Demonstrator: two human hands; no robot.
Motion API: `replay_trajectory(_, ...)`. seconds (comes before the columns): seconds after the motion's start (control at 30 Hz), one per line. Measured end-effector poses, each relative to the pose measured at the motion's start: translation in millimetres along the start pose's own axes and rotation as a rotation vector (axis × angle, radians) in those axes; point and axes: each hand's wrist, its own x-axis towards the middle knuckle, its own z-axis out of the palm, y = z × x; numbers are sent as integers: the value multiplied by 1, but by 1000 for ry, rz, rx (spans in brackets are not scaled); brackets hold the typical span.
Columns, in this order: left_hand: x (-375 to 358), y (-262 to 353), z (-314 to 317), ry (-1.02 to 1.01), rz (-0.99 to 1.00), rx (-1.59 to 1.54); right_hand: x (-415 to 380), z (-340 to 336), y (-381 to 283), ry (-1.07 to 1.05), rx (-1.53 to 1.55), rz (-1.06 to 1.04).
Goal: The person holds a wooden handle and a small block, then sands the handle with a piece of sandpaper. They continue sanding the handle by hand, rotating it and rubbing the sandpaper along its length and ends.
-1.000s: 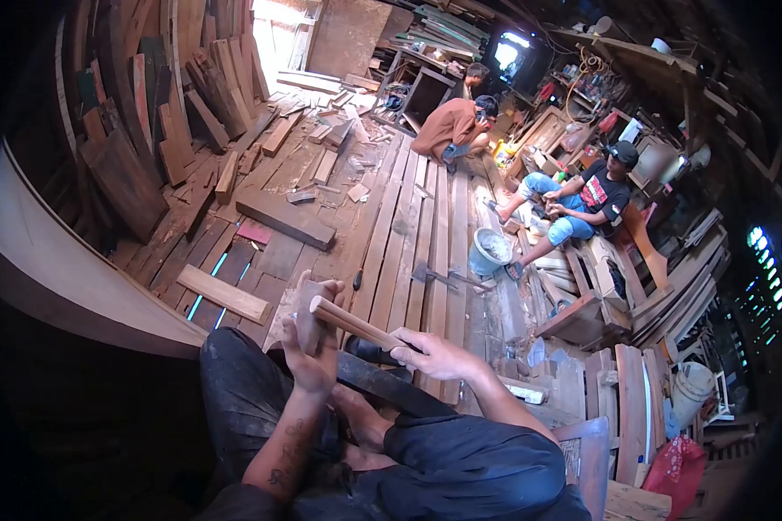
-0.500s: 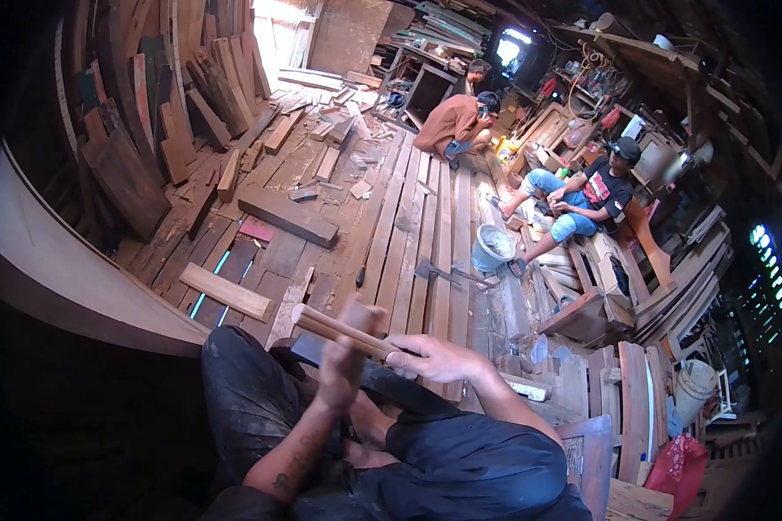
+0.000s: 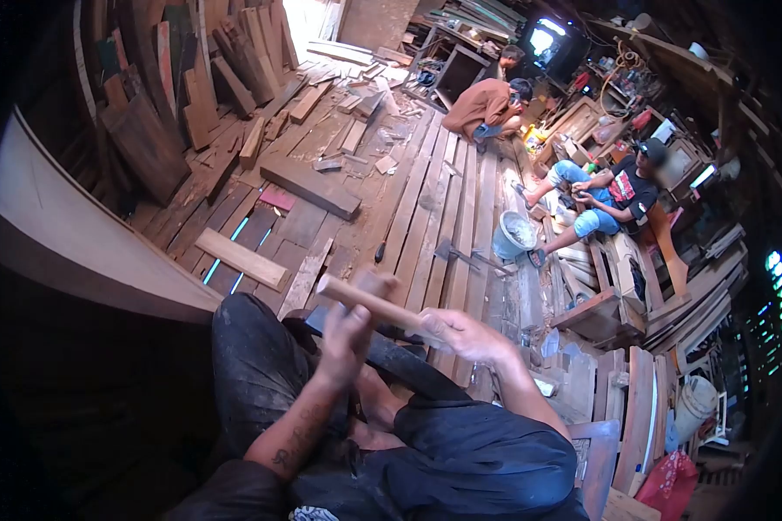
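Observation:
A pale round wooden stick [image 3: 391,311] slants across the front of my lap, its blunt end toward the left. My right hand [image 3: 469,334] is closed around its right end, with the thumb on top. My left hand [image 3: 349,334] wraps round the stick near its left end; motion blurs the fingers, and whether anything else lies under them cannot be made out. Just below the stick, a dark bar [image 3: 408,365] with a blue-grey end runs between my knees, partly hidden by my left hand.
A plank [image 3: 243,259] and a thick beam [image 3: 311,187] lie on the slatted floor. Further off are a hatchet [image 3: 456,253] and a bucket [image 3: 514,234]. A seated person [image 3: 626,191] and a crouching person [image 3: 487,108] are beyond. Boards [image 3: 148,148] lean at left.
The view has shifted, so the room appears further right. The stick now looks like one rod where two parallel edges showed before. Both hands stay on it, the left still blurred.

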Motion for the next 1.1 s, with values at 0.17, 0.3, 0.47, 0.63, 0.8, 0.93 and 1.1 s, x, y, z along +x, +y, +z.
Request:
replay_trajectory(0.17,13,21,-4,71,113,-44,5,1,4,-13,-1,8)
replay_trajectory(0.3,-4,-5,2,4,-92,-15,0,6,-17,7,-21,29)
replay_trajectory(0.47,12,16,4,143,54,0,2,6,-15,45,-53,-60)
replay_trajectory(0.63,-2,0,3,20,-51,-28,2,6,-13,14,23,-4)
replay_trajectory(0.8,17,37,1,128,185,-41,1,3,-5,0,61,35)
replay_trajectory(0.93,1,3,-1,-90,-63,-76,2,5,-6,-64,92,42)
replay_trajectory(1.1,8,15,-3,38,115,-103,-2,-3,2,-31,69,70)
